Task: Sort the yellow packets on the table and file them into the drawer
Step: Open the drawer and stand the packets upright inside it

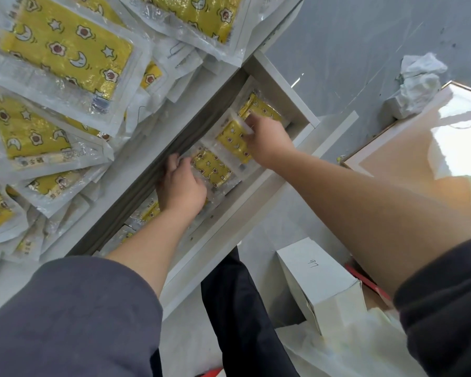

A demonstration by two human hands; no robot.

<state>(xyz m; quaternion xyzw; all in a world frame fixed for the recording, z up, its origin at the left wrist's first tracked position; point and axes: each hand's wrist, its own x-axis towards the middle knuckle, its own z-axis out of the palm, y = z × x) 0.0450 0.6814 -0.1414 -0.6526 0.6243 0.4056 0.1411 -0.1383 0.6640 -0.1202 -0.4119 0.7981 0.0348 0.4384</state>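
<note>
Left hand (181, 186), right hand (267, 142) on packets (212, 170), in drawer (279, 88)

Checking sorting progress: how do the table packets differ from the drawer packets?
Table packets sprawl overlapping at mixed angles; drawer packets lie in a row along the drawer. Table packets lie untouched; the left hand and right hand touch drawer packets. Both: yellow star-and-moon print, clear wrap.

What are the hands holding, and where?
The right hand pinches a yellow packet by its clear upper edge. The left hand touches a second packet; whether it grips cannot be told.
</note>
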